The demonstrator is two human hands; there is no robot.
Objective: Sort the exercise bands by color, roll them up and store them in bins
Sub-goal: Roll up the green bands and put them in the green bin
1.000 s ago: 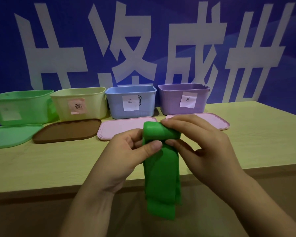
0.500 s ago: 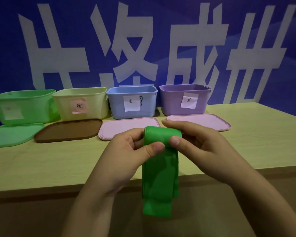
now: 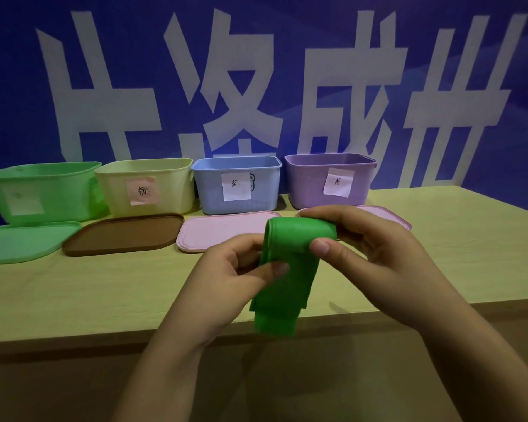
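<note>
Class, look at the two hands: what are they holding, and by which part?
Both the left hand and right hand pinch the green exercise band at its rolled top end; its tail hangs free.

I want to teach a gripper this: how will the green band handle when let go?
Probably floppy: the green band's tail hangs limp below the left hand and right hand. The rolled top likely unrolls if released, since both thumbs pinch it. It looks thin, so probably light.

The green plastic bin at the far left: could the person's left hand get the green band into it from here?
Probably yes. The green plastic bin stands open, its green lid lying flat on the table in front. Nothing stands between it and the left hand, though that hand still grips the partly rolled green exercise band with the right hand.
</note>
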